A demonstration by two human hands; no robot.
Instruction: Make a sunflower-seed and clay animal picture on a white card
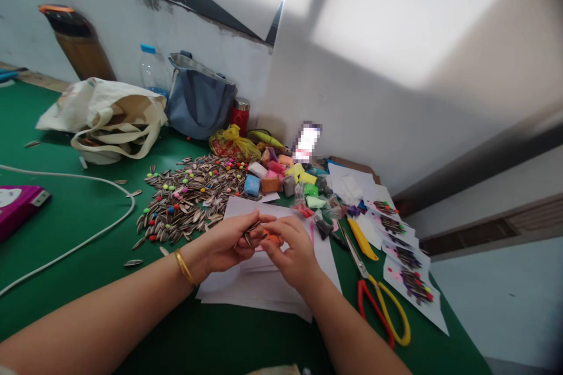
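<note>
In the head view, several striped sunflower seeds (248,238) lie in my left hand (233,241), palm up with its fingers curled round them. My right hand (292,249) reaches in from the other side, thumb and fingers bent together against the seeds at the left fingertips. What exactly the right fingertips pinch is hard to make out. Beneath both hands is a stack of white paper (268,299). An orange shape (273,238) on the top sheet shows between the hands, partly covered by them. Left of the paper spreads a pile of sunflower seeds (189,196) mixed with small coloured pieces.
Coloured clay blocks (270,184) sit behind the paper. Red-and-yellow-handled scissors (373,287) and a yellow cutter (363,239) lie right, beside several seed-decorated sheets (413,290). A white cable (109,220), cloth bag (118,123) and blue bag (197,99) are at left.
</note>
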